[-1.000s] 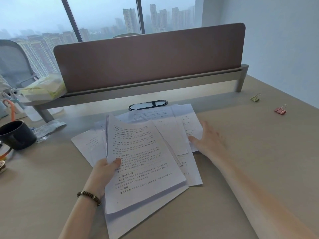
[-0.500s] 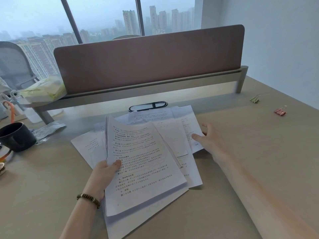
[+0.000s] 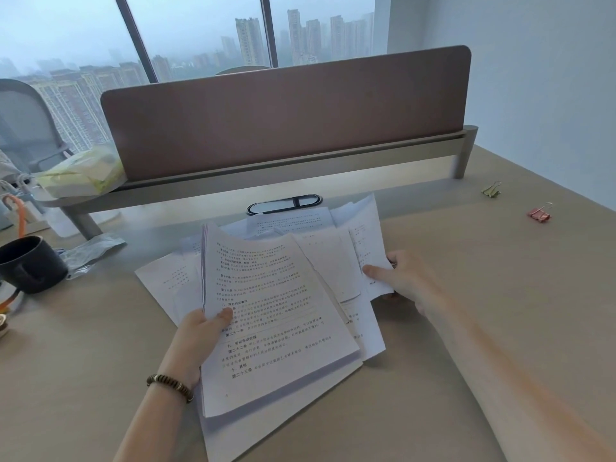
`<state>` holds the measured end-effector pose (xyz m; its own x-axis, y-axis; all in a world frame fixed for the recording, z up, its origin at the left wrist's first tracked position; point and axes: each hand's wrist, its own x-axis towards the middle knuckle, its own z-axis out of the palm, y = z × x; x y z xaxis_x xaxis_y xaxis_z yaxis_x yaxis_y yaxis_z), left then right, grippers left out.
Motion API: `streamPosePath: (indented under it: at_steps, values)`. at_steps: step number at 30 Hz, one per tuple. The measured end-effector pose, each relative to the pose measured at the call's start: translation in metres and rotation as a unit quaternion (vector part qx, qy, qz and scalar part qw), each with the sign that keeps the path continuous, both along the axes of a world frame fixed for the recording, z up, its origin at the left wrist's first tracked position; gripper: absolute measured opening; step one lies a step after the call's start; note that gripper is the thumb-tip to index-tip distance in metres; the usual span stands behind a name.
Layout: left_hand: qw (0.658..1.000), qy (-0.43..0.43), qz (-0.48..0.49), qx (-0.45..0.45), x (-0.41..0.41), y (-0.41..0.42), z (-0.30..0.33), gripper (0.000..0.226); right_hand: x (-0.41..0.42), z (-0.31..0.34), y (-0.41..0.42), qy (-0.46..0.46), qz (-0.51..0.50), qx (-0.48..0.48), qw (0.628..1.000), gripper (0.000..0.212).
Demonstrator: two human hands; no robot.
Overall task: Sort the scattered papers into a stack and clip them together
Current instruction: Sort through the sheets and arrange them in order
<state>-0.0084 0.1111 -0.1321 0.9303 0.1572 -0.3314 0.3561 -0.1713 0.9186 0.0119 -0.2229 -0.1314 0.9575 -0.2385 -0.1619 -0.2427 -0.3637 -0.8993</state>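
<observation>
Hands: left point(image 3: 196, 341) pinching stack point(image 3: 273, 321) edge, right point(image 3: 405, 280) pinching sheet point(image 3: 366, 235) corner.

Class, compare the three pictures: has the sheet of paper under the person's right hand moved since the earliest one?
Yes. The right hand now pinches the sheet, whose near edge has lifted off the desk; its far corner sits nearer the oval cable port.

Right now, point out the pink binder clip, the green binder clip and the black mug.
pink binder clip point(image 3: 539, 215), head view, clip body.
green binder clip point(image 3: 491, 191), head view, clip body.
black mug point(image 3: 31, 265), head view, outer wall.
</observation>
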Motion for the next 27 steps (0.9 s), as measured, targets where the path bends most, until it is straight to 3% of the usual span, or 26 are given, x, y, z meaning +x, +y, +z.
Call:
streamPosePath:
  at_steps: [5, 15, 20, 24, 27]
  values:
    - [1.0, 0.001, -0.001, -0.001, -0.001, 0.0, 0.0, 0.015, -0.007, 0.004, 0.006, 0.026, 0.064, -0.032, 0.997, 0.031]
    - [1.0, 0.002, -0.001, 0.004, 0.0, 0.001, -0.001, 0.017, -0.01, 0.007, 0.004, 0.055, 0.136, 0.059, 0.987, 0.065]
    - [1.0, 0.003, -0.003, 0.006, -0.001, 0.0, 0.0, 0.017, -0.004, 0.006, -0.004, 0.052, 0.112, 0.065, 0.99, 0.07]
    - [1.0, 0.0, -0.004, 0.006, -0.002, -0.001, 0.002, 0.014, -0.001, 0.008, -0.016, 0.045, 0.028, -0.004, 0.999, 0.068]
    - [1.0, 0.0, -0.004, 0.004, -0.003, -0.001, 0.003, 0.014, 0.001, 0.006, -0.021, 0.033, -0.009, -0.054, 0.998, 0.054]
